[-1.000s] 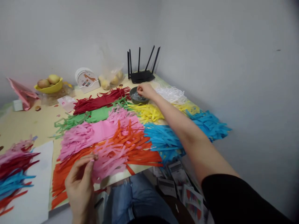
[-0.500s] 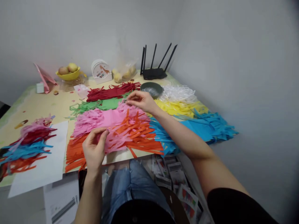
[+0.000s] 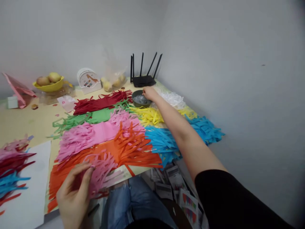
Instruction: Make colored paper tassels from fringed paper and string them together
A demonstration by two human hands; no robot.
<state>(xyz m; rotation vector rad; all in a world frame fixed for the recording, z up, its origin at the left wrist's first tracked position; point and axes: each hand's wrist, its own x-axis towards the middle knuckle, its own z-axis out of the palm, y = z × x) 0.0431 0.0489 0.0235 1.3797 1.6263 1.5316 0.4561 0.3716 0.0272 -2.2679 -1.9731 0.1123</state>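
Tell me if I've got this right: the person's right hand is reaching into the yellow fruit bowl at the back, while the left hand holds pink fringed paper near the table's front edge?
Not quite. In the head view the right hand reaches into the small dark bowl beside the black router, not the yellow fruit bowl, which sits far off to the left. The left hand does hold pink fringed paper near the front edge.

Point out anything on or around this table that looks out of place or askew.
Printed cards and leaflets lie scattered on the floor beside the table edge, below the blue fringed paper, as if dropped. A few small paper scraps dot the bare beige tabletop. The fringed sheets overlap untidily, but nothing looks damaged.
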